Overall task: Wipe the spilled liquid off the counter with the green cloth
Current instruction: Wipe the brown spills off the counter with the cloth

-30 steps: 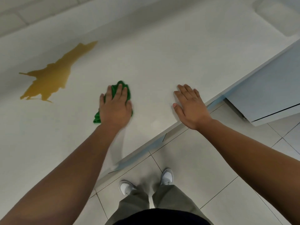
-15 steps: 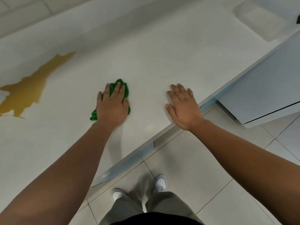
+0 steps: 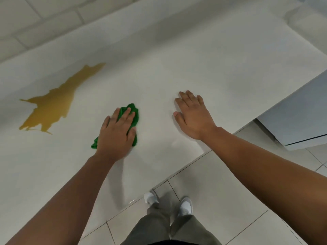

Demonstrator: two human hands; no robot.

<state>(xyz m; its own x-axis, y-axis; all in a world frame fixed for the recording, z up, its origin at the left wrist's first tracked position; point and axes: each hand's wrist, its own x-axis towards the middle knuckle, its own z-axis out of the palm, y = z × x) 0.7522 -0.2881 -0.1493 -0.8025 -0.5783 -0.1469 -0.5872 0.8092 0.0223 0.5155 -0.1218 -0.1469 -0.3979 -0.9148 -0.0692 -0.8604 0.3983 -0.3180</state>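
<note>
A yellow-brown spill [image 3: 53, 106] spreads across the white counter [image 3: 177, 59] at the left, with a long tongue running up and to the right. The crumpled green cloth [image 3: 135, 115] lies on the counter to the right of the spill, apart from it. My left hand [image 3: 115, 133] lies flat on top of the cloth and presses it down, fingers spread over it. Only the cloth's top edge and lower left corner show around the hand. My right hand [image 3: 192, 115] rests flat on the counter near its front edge, holding nothing.
A tiled wall [image 3: 44, 18] rises behind the counter. At the top right a shallow recess [image 3: 309, 20] is set into the counter. A white cabinet front [image 3: 300, 117] juts out at the right. Below are floor tiles [image 3: 230, 183] and my shoes [image 3: 185, 207].
The view swung left and then back. My left hand has slid a little to the left with the cloth, toward the spill. My right hand stays flat near the counter edge.
</note>
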